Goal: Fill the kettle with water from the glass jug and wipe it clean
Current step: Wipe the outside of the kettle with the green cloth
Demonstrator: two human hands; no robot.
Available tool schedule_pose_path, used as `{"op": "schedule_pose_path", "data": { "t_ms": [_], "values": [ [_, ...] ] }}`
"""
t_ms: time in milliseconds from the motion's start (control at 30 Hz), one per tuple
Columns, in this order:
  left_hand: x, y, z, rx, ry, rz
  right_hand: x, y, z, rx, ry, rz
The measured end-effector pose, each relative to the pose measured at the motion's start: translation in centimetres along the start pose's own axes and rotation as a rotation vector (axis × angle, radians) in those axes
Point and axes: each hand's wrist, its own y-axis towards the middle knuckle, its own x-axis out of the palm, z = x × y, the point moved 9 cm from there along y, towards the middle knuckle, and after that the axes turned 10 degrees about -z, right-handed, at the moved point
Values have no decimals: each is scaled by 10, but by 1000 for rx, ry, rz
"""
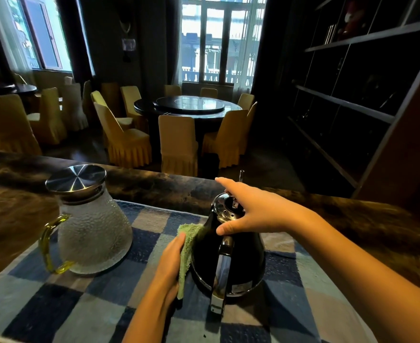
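Now the left hand presses a green cloth against the left side of the black kettle, which stands near the middle of the checked mat. Meanwhile the right hand rests open across its shiny lid. Toward the mat's left edge stands the glass jug, lidded and upright.

1. I had one view only, from the wearer's head, tilted forward and down across the counter.
2. It sat close over both forearms and the checked cloth.
3. Its wide lens also took in the dining room beyond.
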Motion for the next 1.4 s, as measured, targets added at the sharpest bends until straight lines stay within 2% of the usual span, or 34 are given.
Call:
{"op": "schedule_pose_path", "data": {
  "t_ms": [167,333,500,600,667,733,967,1100,1233,1300,1400],
  "values": [
    [20,-38,27,136,-31,-96,0,-6,4,4,107,100],
    [58,-89,31,231,126,-51,3,-11,5,6,177,170],
    [72,-98,5,143,191,-42,6,-14,5,-10,181,218],
    [80,-86,-7,54,133,-88,9,-16,-2,-69,157,230],
    [79,-82,-8,61,65,-48,7,-17,-3,-56,92,257],
    [77,-83,-5,126,97,23,3,-16,2,-34,58,286],
    [66,-124,-31,161,146,450,3,-13,12,-32,20,324],
    [68,-144,-33,198,89,583,10,-15,17,-66,104,324],
    [50,-164,-28,236,-18,715,23,-8,31,-259,407,201],
    [48,-170,-20,276,-149,706,21,-23,41,-320,549,290],
    [65,-167,10,399,-247,558,16,-73,38,-412,681,511]
  ]
}}
